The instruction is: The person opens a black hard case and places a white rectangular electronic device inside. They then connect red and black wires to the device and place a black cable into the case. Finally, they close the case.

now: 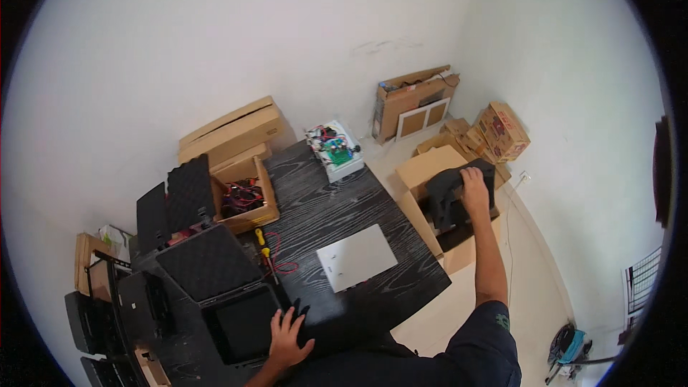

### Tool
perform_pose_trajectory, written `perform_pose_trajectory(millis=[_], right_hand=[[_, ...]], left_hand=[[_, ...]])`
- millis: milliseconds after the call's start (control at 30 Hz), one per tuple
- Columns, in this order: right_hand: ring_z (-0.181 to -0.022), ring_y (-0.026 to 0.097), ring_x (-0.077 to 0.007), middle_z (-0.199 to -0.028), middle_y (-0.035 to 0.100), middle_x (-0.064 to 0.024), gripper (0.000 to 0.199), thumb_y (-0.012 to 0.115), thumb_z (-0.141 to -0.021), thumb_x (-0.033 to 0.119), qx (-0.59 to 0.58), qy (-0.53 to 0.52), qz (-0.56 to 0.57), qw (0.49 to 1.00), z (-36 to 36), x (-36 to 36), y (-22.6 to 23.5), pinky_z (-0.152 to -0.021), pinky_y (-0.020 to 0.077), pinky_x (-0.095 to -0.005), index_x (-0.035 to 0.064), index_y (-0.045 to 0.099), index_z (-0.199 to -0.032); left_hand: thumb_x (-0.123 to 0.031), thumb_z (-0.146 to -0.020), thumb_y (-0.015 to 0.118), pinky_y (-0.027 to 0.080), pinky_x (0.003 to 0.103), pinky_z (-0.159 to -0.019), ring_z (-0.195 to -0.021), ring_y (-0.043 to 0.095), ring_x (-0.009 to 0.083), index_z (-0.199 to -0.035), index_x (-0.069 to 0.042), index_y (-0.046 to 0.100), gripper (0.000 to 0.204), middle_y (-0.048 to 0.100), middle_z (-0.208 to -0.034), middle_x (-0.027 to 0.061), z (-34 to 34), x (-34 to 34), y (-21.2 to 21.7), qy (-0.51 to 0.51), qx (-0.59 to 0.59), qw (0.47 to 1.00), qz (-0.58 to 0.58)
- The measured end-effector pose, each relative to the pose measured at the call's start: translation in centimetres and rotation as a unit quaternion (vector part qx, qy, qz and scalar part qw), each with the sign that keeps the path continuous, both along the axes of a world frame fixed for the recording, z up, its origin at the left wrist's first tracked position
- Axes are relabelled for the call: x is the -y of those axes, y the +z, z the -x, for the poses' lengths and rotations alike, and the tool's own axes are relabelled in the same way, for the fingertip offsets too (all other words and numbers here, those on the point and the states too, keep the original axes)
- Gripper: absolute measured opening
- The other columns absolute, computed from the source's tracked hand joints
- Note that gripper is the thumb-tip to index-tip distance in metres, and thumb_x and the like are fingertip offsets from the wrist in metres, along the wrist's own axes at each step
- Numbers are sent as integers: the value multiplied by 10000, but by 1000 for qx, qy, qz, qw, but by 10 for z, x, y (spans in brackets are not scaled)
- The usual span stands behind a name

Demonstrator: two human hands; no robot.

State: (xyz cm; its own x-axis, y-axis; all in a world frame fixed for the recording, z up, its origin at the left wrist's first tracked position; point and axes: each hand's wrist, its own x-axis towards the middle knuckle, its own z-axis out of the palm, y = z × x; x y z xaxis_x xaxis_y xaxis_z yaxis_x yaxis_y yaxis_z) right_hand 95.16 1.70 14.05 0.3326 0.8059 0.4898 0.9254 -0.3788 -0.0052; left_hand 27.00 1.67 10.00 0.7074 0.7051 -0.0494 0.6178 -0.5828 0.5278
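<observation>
Clutching black foam-like piece (443,195) in closed right grip (473,186), at mouth of open carton (426,165)! Splaying empty left grip (288,344) beside open case (244,326). Probably light, squashy; best pinched by an edge.

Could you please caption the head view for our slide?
Right hand holds a black piece at an open box; left hand beside an open case.

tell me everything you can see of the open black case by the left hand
The open black rectangular hard-plastic-looking case lies on the black wood-grain table, hinged lid raised and tilted back. Bumpy dark foam lines the lid; the base shows a smooth dark interior, its contents hard to make out. The left hand is spread at its right side; whether it touches the rim is unclear.
</observation>
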Motion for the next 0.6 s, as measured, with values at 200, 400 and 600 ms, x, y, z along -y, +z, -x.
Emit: perform_pose_trajectory(millis=[200,400,600], right_hand=[[-1217,583,-370,-1246,644,-172,432,657,-796,-25,23,35,-46,998,141,-21,138,-1032,501,-451,9,623,-1226],[-1172,609,-368,-1225,655,-161,415,658,-818,-19,-22,159,-29,987,316,-54,207,-984,524,-448,37,622,-1227],[-1128,634,-369,-1206,674,-160,415,672,-862,6,-85,322,12,943,473,-76,215,-969,533,-457,42,618,-1272]], left_hand=[[-355,-917,737,211,616,-1224,-1518,265,469,-1515,-35,461,732,357,-1616,234,26,-12,4,-10,98,991,86],[-229,-919,744,274,530,-1234,-1520,291,429,-1560,-19,373,770,316,-1642,228,75,-34,40,12,235,965,114],[-376,-963,684,295,494,-1216,-1492,360,352,-1628,-33,259,861,276,-1670,186,143,-48,84,92,403,890,191]])
